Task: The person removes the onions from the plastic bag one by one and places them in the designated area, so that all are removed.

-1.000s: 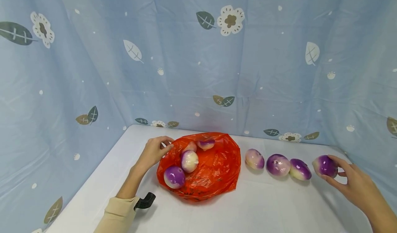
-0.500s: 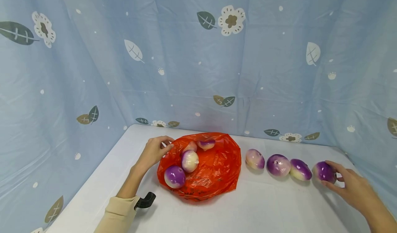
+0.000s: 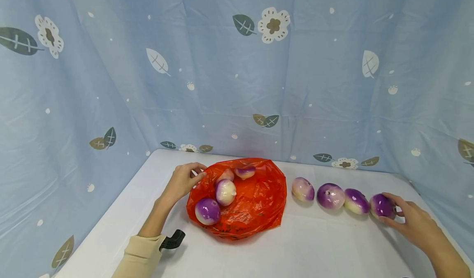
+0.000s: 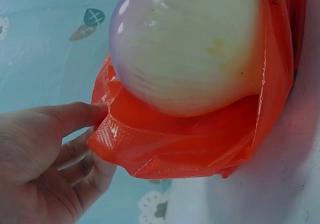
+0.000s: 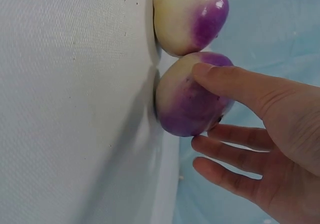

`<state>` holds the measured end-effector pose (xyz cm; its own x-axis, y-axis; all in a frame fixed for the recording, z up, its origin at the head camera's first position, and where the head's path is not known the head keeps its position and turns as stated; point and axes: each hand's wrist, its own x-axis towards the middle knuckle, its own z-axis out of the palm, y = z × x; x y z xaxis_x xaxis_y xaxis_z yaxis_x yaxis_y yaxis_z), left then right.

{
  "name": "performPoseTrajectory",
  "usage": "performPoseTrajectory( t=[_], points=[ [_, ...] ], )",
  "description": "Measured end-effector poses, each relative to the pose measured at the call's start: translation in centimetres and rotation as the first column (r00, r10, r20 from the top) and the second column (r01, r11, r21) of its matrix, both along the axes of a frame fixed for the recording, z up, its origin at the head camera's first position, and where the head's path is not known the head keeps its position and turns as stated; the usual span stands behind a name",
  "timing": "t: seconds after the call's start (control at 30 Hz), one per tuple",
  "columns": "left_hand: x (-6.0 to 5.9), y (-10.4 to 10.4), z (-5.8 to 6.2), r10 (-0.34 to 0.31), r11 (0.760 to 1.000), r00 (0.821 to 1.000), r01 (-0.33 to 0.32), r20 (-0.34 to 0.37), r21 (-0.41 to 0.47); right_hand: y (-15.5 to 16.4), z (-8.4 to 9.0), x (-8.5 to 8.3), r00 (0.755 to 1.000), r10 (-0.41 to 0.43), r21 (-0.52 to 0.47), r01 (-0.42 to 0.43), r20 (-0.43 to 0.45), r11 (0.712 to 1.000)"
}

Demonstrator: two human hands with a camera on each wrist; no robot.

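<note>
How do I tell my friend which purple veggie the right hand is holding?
Find the red bag on the white table. Go right along the row of four purple-and-white vegetables to the end vegetable. It's the only one in that row with the right hand on it.

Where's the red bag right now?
In the head view, the red bag lies on the table, left of the row of four purple vegetables, its left edge held by the left hand.
</note>
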<state>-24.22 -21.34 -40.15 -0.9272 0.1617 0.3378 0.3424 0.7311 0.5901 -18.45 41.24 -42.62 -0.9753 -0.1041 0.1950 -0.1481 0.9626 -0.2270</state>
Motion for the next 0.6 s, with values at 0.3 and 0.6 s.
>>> performPoseTrajectory(
  t=[0.3, 0.6],
  points=[
    [-0.17, -0.15, -0.14, -0.004, 1.000, 1.000, 0.004, -0.006, 0.011, -0.24, 0.15, -0.14, 0.996, -0.013, 0.020, 0.011, 0.090, 1.000],
    [-0.06, -0.02, -0.13, -0.020, 1.000, 1.000, 0.020, -0.009, 0.022, 0.03, -0.33, -0.27, 0.996, -0.020, 0.020, 0.019, 0.087, 1.000]
  ],
)
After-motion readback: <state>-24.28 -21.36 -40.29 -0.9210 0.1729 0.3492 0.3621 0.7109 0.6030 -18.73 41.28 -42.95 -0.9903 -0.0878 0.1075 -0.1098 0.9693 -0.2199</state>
